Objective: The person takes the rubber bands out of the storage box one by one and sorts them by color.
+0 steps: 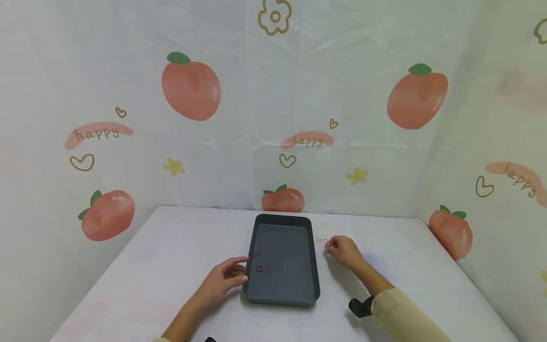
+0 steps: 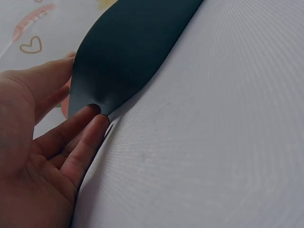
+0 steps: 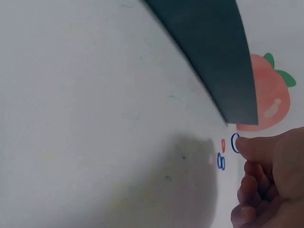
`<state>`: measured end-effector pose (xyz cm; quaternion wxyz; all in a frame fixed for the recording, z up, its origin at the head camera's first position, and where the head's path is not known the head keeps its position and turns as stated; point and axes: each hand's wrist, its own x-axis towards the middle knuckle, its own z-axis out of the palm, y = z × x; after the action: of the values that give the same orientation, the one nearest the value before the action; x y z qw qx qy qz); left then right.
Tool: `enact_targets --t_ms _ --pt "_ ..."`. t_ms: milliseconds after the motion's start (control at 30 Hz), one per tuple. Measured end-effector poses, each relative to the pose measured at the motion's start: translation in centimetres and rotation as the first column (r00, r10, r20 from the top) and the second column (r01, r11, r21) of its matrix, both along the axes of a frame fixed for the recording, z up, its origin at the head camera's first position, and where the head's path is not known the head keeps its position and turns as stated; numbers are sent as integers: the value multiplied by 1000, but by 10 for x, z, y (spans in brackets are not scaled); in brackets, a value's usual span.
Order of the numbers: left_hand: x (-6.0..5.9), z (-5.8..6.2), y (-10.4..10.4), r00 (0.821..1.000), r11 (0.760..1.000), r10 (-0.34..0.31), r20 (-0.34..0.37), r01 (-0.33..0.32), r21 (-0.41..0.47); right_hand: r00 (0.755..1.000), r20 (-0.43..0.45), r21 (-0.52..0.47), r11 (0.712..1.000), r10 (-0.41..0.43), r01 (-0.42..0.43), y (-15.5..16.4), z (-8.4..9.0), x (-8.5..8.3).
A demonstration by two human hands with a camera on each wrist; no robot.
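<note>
A dark grey tray point(image 1: 282, 298) sits mid-table with three small rings point(image 1: 259, 269) lying inside near its left wall. My left hand point(image 1: 236, 274) rests on the table with straight fingers point(image 2: 88, 135) touching the outer left wall of the tray point(image 2: 128, 47). My right hand point(image 1: 332, 246) is just right of the tray, fingers curled. Its fingertips point(image 3: 254, 149) pinch the edge of a small blue ring point(image 3: 234, 142) at the table surface. A red ring point(image 3: 223, 145) and two more blue rings point(image 3: 221, 161) lie on the table just beyond it.
The white table point(image 1: 171, 256) is enclosed by a cloth backdrop printed with peaches point(image 1: 191, 90) on three sides. A dark wrist strap point(image 1: 361, 306) shows by my right sleeve. The tray's outer wall point(image 3: 213, 57) runs along the top of the right wrist view.
</note>
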<state>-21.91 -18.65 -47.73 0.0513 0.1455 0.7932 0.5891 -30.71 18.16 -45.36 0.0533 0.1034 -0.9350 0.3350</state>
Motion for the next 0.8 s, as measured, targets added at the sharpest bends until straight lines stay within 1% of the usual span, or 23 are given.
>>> enact_targets --t_ms 167,333,600,800 --pt "0 0 -1 1000 1000 1 5 -1 20 1000 -14 32 999 -21 21 1 -4 -1" --pt "0 -1 -1 1000 1000 -7 3 6 22 998 25 67 997 -51 49 1 -6 -4" --pt "0 -1 0 1000 1000 -6 -10 6 8 995 71 46 997 -70 67 1 -9 -8" --pt "0 1 0 1000 1000 0 -11 0 7 995 73 40 997 -67 64 1 -11 -11"
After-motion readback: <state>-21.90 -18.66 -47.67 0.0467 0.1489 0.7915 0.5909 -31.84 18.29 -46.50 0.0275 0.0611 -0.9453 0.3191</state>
